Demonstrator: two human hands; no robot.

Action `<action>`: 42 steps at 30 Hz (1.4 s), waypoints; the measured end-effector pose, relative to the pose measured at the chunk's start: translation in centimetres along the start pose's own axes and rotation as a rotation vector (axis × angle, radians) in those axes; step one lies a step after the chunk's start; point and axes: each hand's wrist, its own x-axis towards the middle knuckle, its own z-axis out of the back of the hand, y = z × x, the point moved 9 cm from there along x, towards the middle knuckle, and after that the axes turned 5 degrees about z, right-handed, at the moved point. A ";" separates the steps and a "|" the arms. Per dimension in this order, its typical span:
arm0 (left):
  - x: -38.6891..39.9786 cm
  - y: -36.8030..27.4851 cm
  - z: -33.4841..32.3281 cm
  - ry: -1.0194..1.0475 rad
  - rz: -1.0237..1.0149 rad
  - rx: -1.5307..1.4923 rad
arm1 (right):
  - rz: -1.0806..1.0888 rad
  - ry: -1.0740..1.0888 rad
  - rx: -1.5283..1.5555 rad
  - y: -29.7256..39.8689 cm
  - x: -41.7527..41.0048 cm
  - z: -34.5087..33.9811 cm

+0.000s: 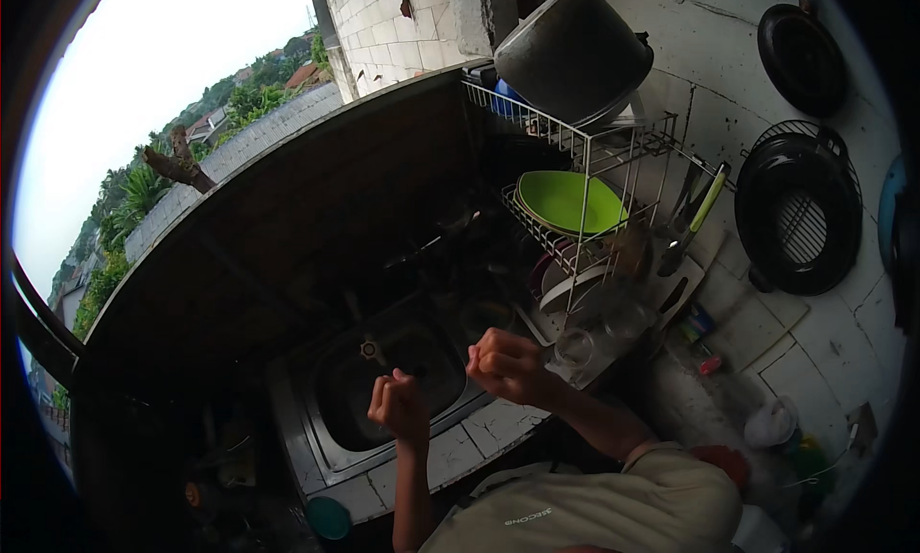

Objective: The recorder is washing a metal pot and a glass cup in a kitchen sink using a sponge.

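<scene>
My left hand [399, 407] is raised in a fist above the near side of a stainless steel sink [332, 458]. Just beyond it in the picture is a tap with a star-shaped knob [369, 349]. To the right, my right hand [507, 366] is also curled into a fist, over the sink's right edge. No object shows in either hand. Clear glass or plastic cups [575, 347] stand on the counter right of my right hand. The inside of the basin is dark, so little can be made out there.
A wire dish rack [588, 158] holds green plates [571, 202], other dishes and a large dark pot [571, 57]. Black pans [799, 208] hang on the tiled wall. Along the front runs a cracked tile counter edge [489, 432], with a teal container [328, 518] at lower left.
</scene>
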 end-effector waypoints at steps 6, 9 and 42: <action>-19.8 17.1 6.6 0.922 0.819 0.783 | -0.832 1.398 -0.102 -6.7 -25.4 -15.1; -24.4 19.0 12.0 0.873 0.863 0.760 | -0.785 1.058 0.283 -5.2 -26.9 -14.8; 15.1 -7.3 -37.4 0.554 -0.206 0.114 | -1.060 0.184 -0.166 -7.6 -32.8 9.0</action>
